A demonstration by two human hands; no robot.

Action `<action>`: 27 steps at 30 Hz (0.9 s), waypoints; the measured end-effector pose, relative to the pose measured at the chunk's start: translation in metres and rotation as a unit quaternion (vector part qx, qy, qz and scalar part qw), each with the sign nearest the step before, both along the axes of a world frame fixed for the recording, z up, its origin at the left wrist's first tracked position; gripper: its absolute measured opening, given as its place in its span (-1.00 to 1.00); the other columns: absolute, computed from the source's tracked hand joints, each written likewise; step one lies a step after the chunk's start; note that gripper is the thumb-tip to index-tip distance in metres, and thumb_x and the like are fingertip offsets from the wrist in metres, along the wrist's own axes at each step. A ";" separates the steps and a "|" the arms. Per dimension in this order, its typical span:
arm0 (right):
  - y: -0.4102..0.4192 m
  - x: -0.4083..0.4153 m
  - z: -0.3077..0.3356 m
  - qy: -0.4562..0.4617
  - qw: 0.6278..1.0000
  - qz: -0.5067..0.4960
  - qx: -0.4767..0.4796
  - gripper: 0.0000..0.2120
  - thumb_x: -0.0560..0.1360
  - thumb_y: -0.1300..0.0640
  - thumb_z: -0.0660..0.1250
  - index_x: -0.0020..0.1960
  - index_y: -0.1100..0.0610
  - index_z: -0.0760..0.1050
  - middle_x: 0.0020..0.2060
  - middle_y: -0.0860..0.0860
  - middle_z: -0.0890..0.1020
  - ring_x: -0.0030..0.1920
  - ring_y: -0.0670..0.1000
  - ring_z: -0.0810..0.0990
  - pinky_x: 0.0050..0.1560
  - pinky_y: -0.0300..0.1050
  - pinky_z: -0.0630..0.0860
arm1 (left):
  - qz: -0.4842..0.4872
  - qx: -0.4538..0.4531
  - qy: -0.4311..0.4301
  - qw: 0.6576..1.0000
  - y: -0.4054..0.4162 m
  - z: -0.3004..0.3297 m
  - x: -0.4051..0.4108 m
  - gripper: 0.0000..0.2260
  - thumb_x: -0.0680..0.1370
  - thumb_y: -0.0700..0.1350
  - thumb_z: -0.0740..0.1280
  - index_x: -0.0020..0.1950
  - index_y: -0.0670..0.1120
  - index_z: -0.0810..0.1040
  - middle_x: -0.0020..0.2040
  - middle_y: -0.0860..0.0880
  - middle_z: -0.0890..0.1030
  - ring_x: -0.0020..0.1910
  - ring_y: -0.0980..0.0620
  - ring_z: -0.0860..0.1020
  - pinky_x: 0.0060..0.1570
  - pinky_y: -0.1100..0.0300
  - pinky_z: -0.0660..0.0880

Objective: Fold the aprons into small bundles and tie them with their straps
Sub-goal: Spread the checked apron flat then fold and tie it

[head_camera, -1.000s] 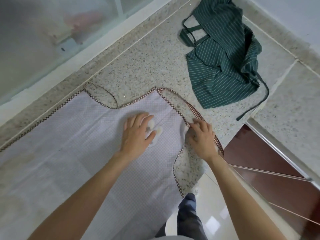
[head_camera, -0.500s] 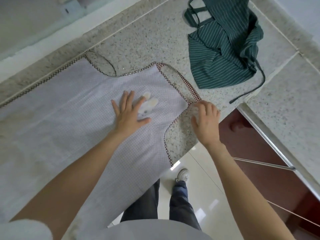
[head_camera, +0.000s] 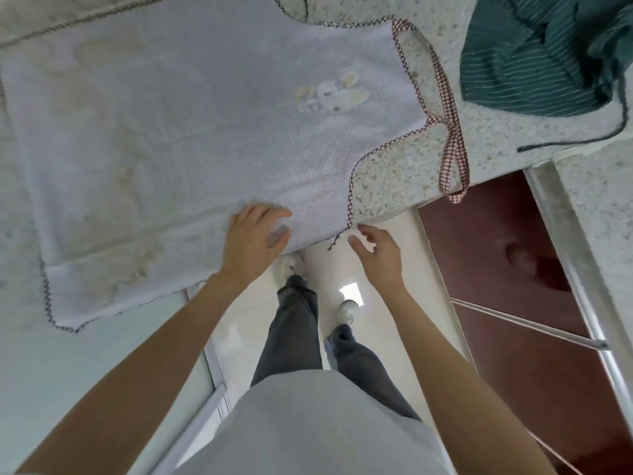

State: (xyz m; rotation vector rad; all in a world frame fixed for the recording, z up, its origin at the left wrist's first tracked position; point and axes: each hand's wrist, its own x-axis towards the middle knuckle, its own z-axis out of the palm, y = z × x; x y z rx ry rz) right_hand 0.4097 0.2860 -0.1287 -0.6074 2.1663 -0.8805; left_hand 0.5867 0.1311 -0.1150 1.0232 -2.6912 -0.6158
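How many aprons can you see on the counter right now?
2. The white apron lies spread flat across the counter, with the left hand on its near edge. The green striped apron sits crumpled at the far right, partly cut off by the frame.

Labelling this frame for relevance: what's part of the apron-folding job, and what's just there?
Job:
- white checked apron, spread flat on the counter
- its checked neck strap
- green striped apron, crumpled
- left hand on the white apron's near edge
- right hand, holding nothing

Just there:
- speckled counter
- dark red cabinet
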 end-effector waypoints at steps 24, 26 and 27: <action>0.003 0.013 0.049 0.152 0.971 0.166 -0.082 -0.78 0.39 0.33 0.42 0.01 0.17 0.53 -0.18 -0.03 0.44 -0.23 -0.04 0.42 -0.20 -0.20 0.39 | 0.045 -0.007 -0.096 0.994 0.051 -0.010 0.010 -0.59 0.34 0.09 0.49 0.06 -0.08 0.50 0.35 -0.05 0.42 0.41 -0.06 0.30 0.35 -0.26 0.12; -0.004 0.003 0.052 0.216 0.954 0.182 -0.096 -0.91 0.43 0.29 0.41 -0.07 0.20 0.59 -0.18 0.02 0.43 -0.24 -0.03 0.43 -0.24 -0.24 0.33 | 0.052 -0.007 -0.050 0.997 0.046 -0.009 0.013 -0.72 0.34 -0.09 0.52 -0.03 -0.08 0.55 0.24 -0.05 0.52 0.30 -0.08 0.43 0.31 -0.10 0.22; -0.009 -0.003 0.055 0.236 0.947 0.191 -0.104 -0.94 0.45 0.29 0.40 -0.08 0.21 0.60 -0.18 0.04 0.41 -0.23 -0.03 0.43 -0.21 -0.28 0.30 | 0.055 -0.004 -0.022 0.998 0.042 -0.005 0.018 -0.75 0.34 -0.18 0.50 -0.03 -0.08 0.57 0.19 -0.05 0.55 0.24 -0.10 0.47 0.26 -0.03 0.27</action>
